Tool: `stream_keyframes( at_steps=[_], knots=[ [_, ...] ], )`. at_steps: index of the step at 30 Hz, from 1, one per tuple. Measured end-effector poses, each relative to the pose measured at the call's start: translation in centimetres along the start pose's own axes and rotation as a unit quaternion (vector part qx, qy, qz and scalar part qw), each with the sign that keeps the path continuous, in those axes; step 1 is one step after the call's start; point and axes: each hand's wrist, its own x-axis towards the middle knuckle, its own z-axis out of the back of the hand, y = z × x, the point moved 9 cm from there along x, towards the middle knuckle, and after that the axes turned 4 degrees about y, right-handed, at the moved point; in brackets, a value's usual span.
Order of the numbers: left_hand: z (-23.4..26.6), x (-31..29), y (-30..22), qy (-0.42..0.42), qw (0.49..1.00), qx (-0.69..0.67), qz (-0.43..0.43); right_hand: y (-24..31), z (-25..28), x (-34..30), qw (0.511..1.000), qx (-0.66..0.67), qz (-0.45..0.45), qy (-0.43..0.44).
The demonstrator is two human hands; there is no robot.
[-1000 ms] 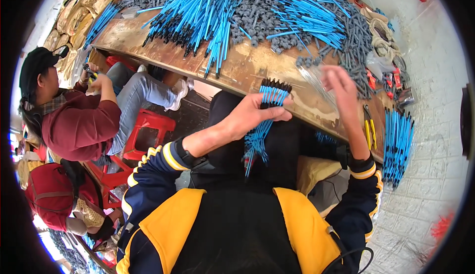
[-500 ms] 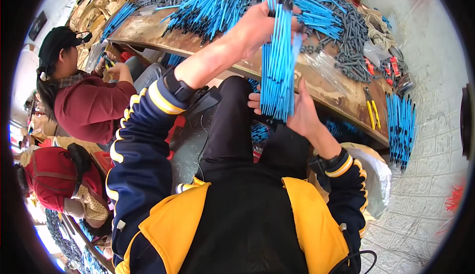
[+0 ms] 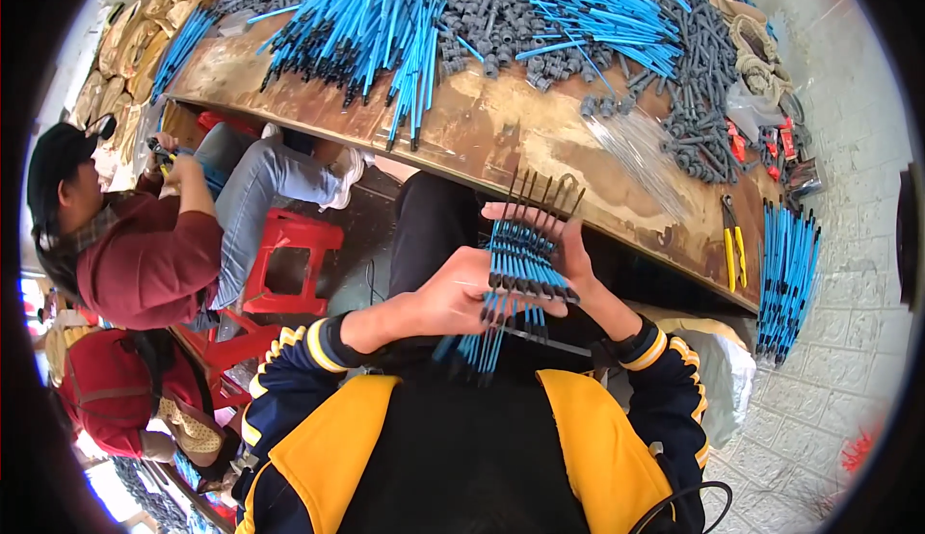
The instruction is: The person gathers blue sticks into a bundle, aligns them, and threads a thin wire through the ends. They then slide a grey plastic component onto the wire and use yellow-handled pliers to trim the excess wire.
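Note:
A bundle of thin blue rods with black ends [image 3: 520, 262] is between my two hands, low over my lap and apart from the table edge. My left hand [image 3: 441, 295] is closed round the near-left side of the bundle. At its far right side my right hand [image 3: 576, 253] grips it, with fingers passing behind the rods. Thin dark tips fan out past the far end, toward the table. Some black-tipped rods hang down toward my body on the near side. The fingers behind the rods are partly hidden.
A wooden table [image 3: 501, 120] bears heaps of blue rods [image 3: 361, 28] and grey plastic fittings [image 3: 496, 13]. Yellow-handled pliers [image 3: 734, 245] lie at its right end, beside another rod bundle [image 3: 785, 279]. A co-worker [image 3: 145, 254] sits at left near a red stool [image 3: 289, 259].
The bundle has come down from over the table edge to my lap and now tilts with its ends toward me. My left hand has dropped from its upper end; both hands still hold it.

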Motion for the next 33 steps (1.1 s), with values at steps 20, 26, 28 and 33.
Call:
stream_keyframes(
  at_steps=[20,26,28,33],
  knots=[
    [2.5,3.5,7.8,-0.101,0.973,-0.165,0.129,11.3,0.3,2.8,0.908,-0.394,0.050,-0.130],
    [2.4,3.4,8.1,-0.111,0.982,-0.118,0.099,10.4,1.0,3.1,0.935,-0.320,0.023,-0.150],
    [2.6,3.6,8.3,-0.116,0.988,-0.036,0.097,9.3,1.3,3.2,0.941,-0.302,-0.005,-0.151],
    [3.4,1.6,10.0,-0.189,0.954,-0.218,0.086,9.7,1.1,4.5,0.921,-0.353,0.029,-0.161]
  ],
)
